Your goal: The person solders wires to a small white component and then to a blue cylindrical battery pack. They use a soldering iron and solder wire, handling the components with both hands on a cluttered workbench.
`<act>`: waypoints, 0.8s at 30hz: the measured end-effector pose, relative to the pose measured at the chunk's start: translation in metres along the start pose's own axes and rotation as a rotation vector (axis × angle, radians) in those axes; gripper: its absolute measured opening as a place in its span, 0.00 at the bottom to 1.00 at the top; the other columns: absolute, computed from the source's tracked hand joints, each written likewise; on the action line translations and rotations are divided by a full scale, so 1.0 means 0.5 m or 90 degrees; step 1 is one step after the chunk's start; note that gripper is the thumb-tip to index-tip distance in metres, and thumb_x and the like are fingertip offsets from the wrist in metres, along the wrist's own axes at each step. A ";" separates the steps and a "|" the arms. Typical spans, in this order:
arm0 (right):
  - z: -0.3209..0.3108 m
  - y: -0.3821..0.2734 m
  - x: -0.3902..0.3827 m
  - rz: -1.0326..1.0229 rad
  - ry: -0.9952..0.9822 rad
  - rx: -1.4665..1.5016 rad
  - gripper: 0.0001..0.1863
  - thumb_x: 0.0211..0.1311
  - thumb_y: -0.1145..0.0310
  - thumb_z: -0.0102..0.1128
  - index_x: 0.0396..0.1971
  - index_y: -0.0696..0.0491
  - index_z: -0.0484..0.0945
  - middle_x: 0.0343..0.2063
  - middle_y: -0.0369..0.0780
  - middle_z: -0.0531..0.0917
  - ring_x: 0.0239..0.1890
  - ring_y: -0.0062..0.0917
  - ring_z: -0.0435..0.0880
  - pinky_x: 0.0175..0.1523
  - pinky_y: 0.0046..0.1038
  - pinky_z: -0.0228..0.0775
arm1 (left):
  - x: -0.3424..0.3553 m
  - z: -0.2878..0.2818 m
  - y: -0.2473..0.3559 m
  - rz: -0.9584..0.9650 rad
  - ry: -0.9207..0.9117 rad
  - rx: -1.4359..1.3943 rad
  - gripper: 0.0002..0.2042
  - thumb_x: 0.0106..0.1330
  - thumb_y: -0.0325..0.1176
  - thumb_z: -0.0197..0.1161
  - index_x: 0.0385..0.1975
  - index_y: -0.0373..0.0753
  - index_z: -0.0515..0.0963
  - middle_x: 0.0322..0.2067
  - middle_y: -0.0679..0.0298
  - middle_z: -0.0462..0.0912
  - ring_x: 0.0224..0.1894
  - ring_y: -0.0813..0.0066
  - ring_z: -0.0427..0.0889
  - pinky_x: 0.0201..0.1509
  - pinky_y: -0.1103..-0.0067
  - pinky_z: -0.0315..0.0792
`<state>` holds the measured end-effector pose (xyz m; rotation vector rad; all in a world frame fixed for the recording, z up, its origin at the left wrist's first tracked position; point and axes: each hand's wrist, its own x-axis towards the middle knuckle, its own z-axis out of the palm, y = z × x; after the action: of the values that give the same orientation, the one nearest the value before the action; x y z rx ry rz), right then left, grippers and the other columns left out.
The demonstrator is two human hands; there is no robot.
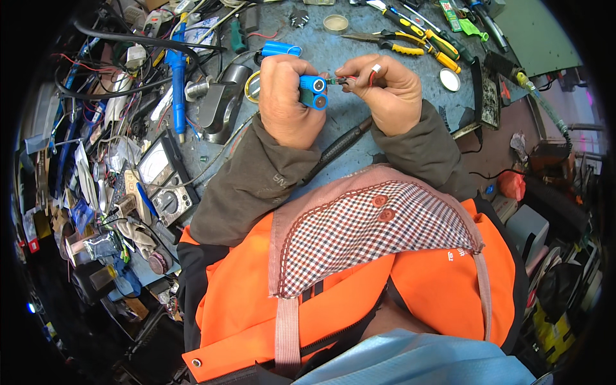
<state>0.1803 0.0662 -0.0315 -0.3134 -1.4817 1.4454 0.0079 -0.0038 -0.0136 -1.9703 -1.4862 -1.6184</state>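
Note:
My left hand (282, 102) is closed around a pack of blue cylindrical battery cells (307, 82), with two round ends facing right. A small green strip, perhaps a circuit board, juts from the pack toward my right hand (393, 96). The right fingers are pinched on thin wires at that strip. A red wire loops over these fingers to a small white connector (376, 67). Just beyond my left knuckles lies another blue cylinder (281, 49) on the bench. Exactly where the wires join the pack is hidden by the fingertips.
Pliers with yellow handles (404, 49) and screwdrivers lie at the far right. On the left are a blue soldering iron (176, 83), an analog multimeter (170, 200) and tangled cables. A black rod-like handle (340, 149) lies below my hands; a round white lid (450, 79) sits right.

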 end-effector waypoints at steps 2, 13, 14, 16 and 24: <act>0.001 0.000 0.001 0.000 0.002 0.004 0.11 0.62 0.91 0.56 0.34 0.57 0.81 0.43 0.44 0.88 0.45 0.24 0.86 0.52 0.29 0.82 | -0.001 -0.001 0.001 -0.009 0.001 -0.002 0.14 0.51 0.18 0.69 0.36 0.37 0.74 0.35 0.56 0.75 0.40 0.56 0.77 0.42 0.67 0.73; -0.001 0.007 -0.001 -0.030 0.007 -0.012 0.08 0.63 0.88 0.63 0.33 0.58 0.81 0.42 0.43 0.88 0.44 0.22 0.85 0.52 0.27 0.80 | -0.014 0.015 -0.018 -0.090 -0.094 -0.015 0.17 0.53 0.21 0.73 0.40 0.36 0.74 0.37 0.54 0.78 0.39 0.54 0.79 0.42 0.66 0.74; -0.002 0.010 -0.002 -0.036 0.008 -0.013 0.07 0.63 0.87 0.64 0.34 0.58 0.81 0.42 0.42 0.88 0.45 0.22 0.85 0.52 0.27 0.79 | -0.019 0.020 -0.023 -0.137 -0.120 -0.057 0.18 0.55 0.22 0.74 0.42 0.36 0.73 0.36 0.55 0.79 0.38 0.56 0.80 0.41 0.67 0.75; -0.002 0.013 -0.005 -0.046 0.006 -0.014 0.07 0.63 0.86 0.67 0.36 0.58 0.82 0.41 0.42 0.87 0.45 0.22 0.85 0.52 0.26 0.79 | -0.031 0.026 -0.029 -0.234 -0.170 -0.138 0.21 0.57 0.25 0.76 0.45 0.36 0.71 0.35 0.56 0.81 0.35 0.60 0.82 0.39 0.68 0.76; -0.004 0.003 0.004 -0.106 -0.012 -0.132 0.10 0.61 0.85 0.68 0.41 0.59 0.84 0.41 0.40 0.87 0.43 0.22 0.86 0.49 0.25 0.80 | -0.039 0.036 -0.040 -0.354 -0.223 -0.246 0.23 0.61 0.28 0.77 0.49 0.37 0.70 0.34 0.59 0.83 0.36 0.68 0.84 0.39 0.71 0.78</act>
<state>0.1802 0.0692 -0.0325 -0.2952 -1.6368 1.1698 0.0061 0.0068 -0.0451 -2.2707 -2.1431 -1.9675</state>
